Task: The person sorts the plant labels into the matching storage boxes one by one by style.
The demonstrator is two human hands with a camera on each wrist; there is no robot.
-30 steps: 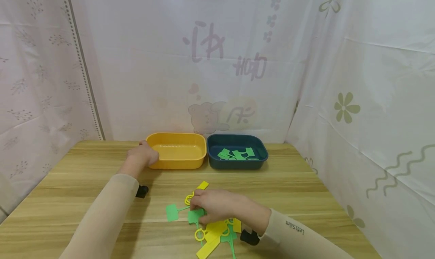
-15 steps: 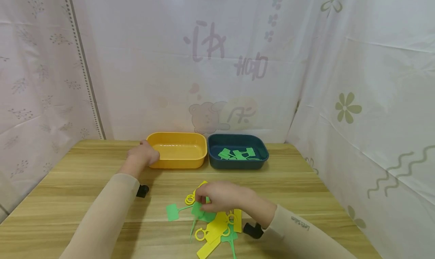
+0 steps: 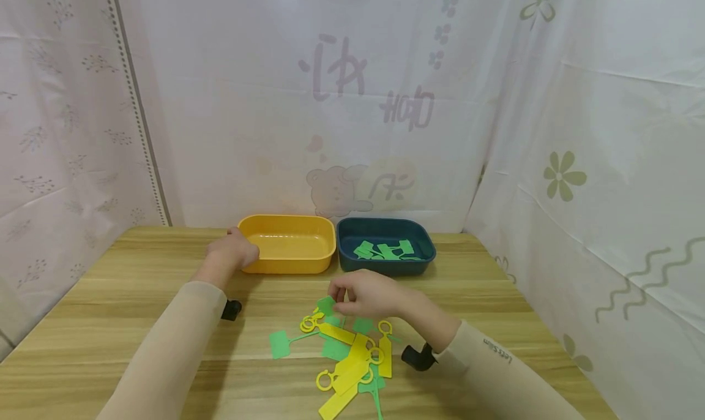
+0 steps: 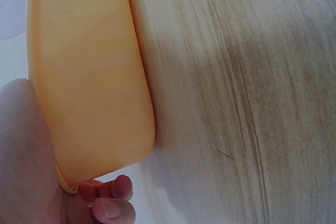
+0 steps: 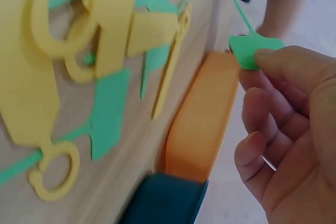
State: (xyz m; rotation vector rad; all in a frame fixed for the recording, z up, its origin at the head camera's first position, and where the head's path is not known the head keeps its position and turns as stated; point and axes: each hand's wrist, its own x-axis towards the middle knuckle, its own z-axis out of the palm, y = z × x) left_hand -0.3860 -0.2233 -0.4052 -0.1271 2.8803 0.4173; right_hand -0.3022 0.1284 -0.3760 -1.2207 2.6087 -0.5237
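In the head view, my left hand (image 3: 231, 250) grips the left end of the yellow bin (image 3: 292, 267). The left wrist view shows its thumb over the rim and fingertips curled around the outside corner. Thumb and forefinger of my right hand (image 3: 368, 292) pinch a green plant label (image 5: 247, 52) by its flat head; its thin stem points up and away in the right wrist view. That hand is raised over the far side of a loose pile of yellow ring-ended labels (image 3: 352, 371) and green labels (image 3: 279, 345) on the table.
Right beside the yellow bin stands a dark blue bin (image 3: 385, 267) with several green labels (image 3: 388, 250) inside. Both bins are at the back edge of the wooden table (image 3: 138, 297). Printed curtains (image 3: 248, 101) hang behind and on both sides.
My right hand has lifted a green label out of the pile and moved it away from me, toward the bins. The left hand stays on the yellow bin.
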